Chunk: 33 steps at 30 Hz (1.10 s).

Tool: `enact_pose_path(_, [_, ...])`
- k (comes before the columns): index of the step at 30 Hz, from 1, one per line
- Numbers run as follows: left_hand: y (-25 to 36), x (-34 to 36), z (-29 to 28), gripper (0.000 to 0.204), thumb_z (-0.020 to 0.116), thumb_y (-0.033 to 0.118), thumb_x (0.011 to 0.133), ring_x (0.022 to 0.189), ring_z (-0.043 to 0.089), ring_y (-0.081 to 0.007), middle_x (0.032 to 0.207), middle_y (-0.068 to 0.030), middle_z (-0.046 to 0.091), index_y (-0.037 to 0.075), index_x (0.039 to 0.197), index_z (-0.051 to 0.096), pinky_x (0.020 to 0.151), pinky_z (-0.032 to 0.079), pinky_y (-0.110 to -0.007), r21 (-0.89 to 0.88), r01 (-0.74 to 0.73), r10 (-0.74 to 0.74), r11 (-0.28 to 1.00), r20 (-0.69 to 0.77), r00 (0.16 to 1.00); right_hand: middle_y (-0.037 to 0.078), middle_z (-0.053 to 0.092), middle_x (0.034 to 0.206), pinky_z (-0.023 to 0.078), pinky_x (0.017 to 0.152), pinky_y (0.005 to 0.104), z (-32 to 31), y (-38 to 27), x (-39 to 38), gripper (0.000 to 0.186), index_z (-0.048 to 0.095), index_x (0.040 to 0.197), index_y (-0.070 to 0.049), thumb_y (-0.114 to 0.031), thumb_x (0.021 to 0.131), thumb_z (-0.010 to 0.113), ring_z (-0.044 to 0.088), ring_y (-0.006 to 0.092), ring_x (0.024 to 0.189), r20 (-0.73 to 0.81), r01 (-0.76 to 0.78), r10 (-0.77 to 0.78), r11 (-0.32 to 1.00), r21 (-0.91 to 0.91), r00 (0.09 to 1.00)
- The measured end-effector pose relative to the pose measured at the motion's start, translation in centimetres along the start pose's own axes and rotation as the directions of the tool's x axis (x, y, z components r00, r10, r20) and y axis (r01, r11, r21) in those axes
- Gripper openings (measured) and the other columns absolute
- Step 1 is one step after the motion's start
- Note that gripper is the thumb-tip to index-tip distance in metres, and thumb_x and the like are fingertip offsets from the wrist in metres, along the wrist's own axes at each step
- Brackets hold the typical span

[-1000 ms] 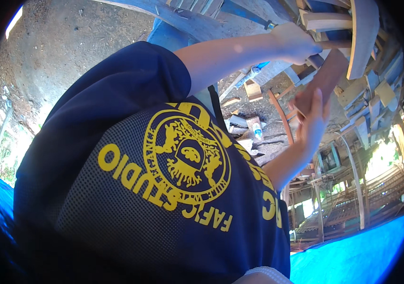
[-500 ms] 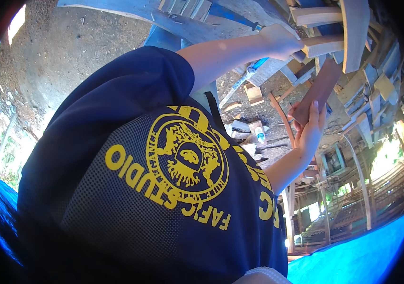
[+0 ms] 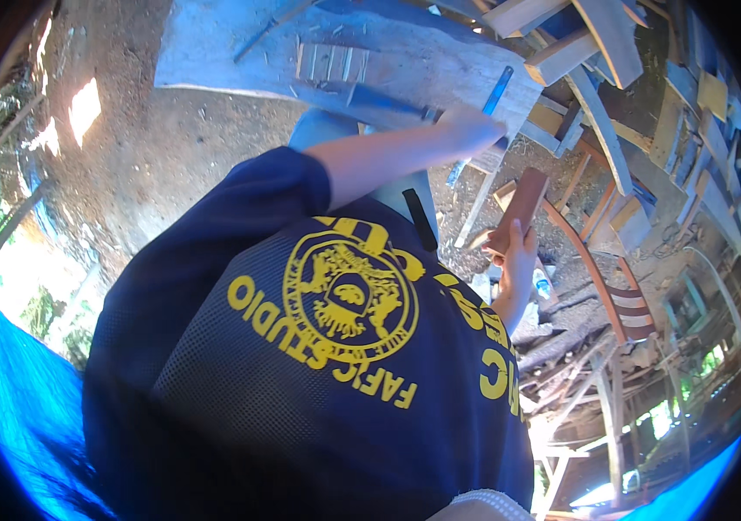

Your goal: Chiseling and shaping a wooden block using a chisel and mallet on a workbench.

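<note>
Shirt point(image 3: 240, 347): dark navy, yellow print, nearest the view, filling the lower middle.

Left hand point(image 3: 472, 130): motion-blurred; fingers closed round the handle of a tool.

Tool point(image 3: 383, 106): dark, flat, blade-like, pointing left; seen against the desk's near edge, contact uncertain.

Right hand point(image 3: 520, 260): fingers gripping the lower end of a block.

Block point(image 3: 525, 204): reddish-brown wood, oblong, tilted, upper end leaning right; held right of the left hand, apart from the tool.

Bottle point(image 3: 542, 285): small, white and blue, on the ground beyond the right wrist.

Desk point(image 3: 231, 61): broad pale slab, beyond the left hand. Upon it: short wooden slats point(image 3: 333, 62) in a row; a thin stick point(image 3: 275, 30); a blue rod point(image 3: 499, 91) at its right end.

Frame point(image 3: 592, 260): reddish-brown, curved, with crosspieces, right of the block.

Offcuts point(image 3: 709, 130): pale wood, many, heaped far right.
</note>
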<state>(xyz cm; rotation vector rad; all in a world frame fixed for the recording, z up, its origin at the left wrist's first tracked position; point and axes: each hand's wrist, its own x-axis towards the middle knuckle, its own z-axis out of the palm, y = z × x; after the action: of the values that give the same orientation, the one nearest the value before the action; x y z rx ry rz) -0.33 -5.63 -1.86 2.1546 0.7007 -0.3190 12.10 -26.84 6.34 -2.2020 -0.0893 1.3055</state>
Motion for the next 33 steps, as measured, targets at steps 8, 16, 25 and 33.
enact_pose_path(8, [-6.4,-13.7,-3.8,0.028,0.064,0.016,0.077,0.089,0.067,-0.0343,0.094,-0.0145,0.069,0.009,0.104,0.064,0.077,0.054,-0.044,-0.157,0.248,-0.274,0.956,-0.17,0.947,0.026,0.062,0.097,0.05,0.078,0.0438,6.9,2.9,3.3,0.045,0.042,0.124,0.0,-0.022,0.088,0.058,0.064,0.0368,0.09,0.051,0.368,-0.406,0.76,-0.536,0.913])
enact_pose_path(16, [-14.5,-32.3,-19.9,0.024,0.073,0.021,0.083,0.066,0.059,-0.0143,0.077,-0.0051,0.065,0.002,0.095,0.065,0.064,0.05,-0.031,-0.378,0.352,-0.508,0.856,-0.738,0.444,0.034,0.044,0.113,0.042,0.091,0.0556,19.0,1.1,6.3,0.068,0.026,0.138,-0.008,-0.018,0.084,0.065,0.047,0.0495,0.108,-0.12,0.246,-0.539,0.556,-0.794,0.834])
enact_pose_path(25, [-15.7,-42.5,-17.8,0.026,0.08,0.025,0.078,0.057,0.054,-0.0084,0.068,0.0009,0.06,0.007,0.089,0.064,0.049,0.044,-0.026,-0.716,0.351,-0.797,0.604,-0.552,0.245,0.032,0.039,0.127,0.035,0.101,0.0548,21.7,2.9,8.9,0.066,0.03,0.137,-0.009,-0.017,0.081,0.064,0.04,0.049,0.119,-0.004,0.267,-0.533,0.431,-0.862,0.846])
enact_pose_path(33, [-16.9,-36.5,-10.2,0.021,0.073,0.02,0.079,0.071,0.066,-0.0207,0.076,-0.01,0.067,0.005,0.09,0.065,0.066,0.051,-0.034,-0.559,0.385,-0.665,0.735,-0.482,0.57,0.022,0.04,0.134,0.032,0.104,0.0523,27.8,-3.7,6.4,0.068,0.036,0.135,-0.012,-0.024,0.078,0.071,0.039,0.0435,0.124,0.168,0.468,-0.598,0.39,-0.793,0.784])
